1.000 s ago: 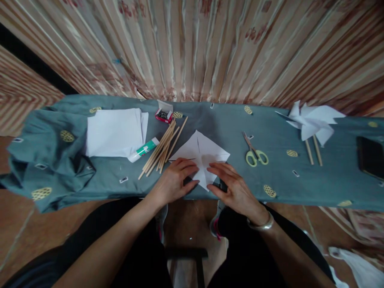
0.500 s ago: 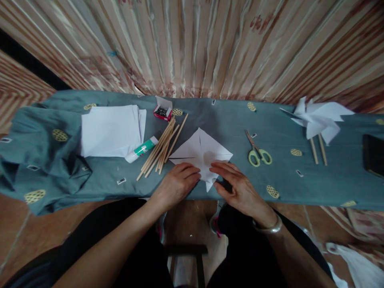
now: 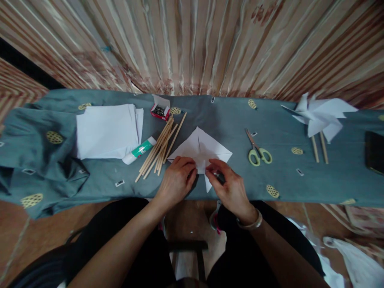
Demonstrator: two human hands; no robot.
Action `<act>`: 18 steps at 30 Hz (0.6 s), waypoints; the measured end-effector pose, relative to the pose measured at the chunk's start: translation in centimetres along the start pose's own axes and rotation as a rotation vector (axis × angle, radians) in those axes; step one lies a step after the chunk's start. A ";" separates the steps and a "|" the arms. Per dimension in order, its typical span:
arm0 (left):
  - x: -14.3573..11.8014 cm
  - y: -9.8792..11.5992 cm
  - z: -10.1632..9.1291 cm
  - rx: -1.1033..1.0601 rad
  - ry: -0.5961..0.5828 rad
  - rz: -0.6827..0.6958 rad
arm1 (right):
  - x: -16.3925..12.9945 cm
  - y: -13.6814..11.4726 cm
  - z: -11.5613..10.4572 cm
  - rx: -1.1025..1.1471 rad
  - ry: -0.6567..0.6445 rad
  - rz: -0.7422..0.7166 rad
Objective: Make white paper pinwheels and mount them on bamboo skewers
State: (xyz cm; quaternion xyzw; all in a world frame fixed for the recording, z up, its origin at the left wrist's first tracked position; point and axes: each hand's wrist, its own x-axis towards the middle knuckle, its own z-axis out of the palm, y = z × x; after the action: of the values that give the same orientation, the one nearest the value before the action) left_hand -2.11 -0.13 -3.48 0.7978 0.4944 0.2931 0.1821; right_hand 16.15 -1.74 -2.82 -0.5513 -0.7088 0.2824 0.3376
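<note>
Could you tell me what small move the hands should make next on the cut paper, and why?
Probably fold one flap to the centre: both hands pinch the paper at its middle, and its cuts already show.

Both forearms reach forward, left hand (image 3: 177, 181) and right hand (image 3: 229, 188) curled, fingertips nearly meeting

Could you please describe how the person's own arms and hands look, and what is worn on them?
Both forearms are bare, with no sleeves or gloves showing. The left hand wears nothing that can be seen: no ring, no watch. The right hand has one plain silver-coloured bangle around the wrist. Fingers look bare; nails are too small to judge.
</note>
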 end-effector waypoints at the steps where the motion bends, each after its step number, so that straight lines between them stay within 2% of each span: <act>1: 0.0 0.0 0.0 0.001 0.000 -0.005 | 0.0 0.0 0.0 -0.037 -0.001 -0.047; 4: 0.1 0.0 0.0 -0.002 0.000 -0.017 | -0.1 -0.1 -0.2 -0.161 -0.009 -0.195; 6: 0.1 -0.1 0.0 -0.009 0.010 -0.024 | -0.3 -0.1 -0.1 -0.228 -0.011 -0.244; 12: 0.3 -0.4 0.0 -0.009 0.033 -0.034 | -0.7 0.0 0.6 -0.332 0.004 -0.289; 18: 0.5 -0.5 0.0 -0.002 0.008 -0.037 | -0.6 0.0 0.9 -0.407 0.016 -0.316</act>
State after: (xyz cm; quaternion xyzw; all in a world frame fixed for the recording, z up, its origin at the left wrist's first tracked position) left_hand -2.26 0.53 -3.64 0.7872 0.5095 0.2935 0.1862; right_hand 15.56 -2.40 -3.42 -0.4926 -0.8256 0.0733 0.2652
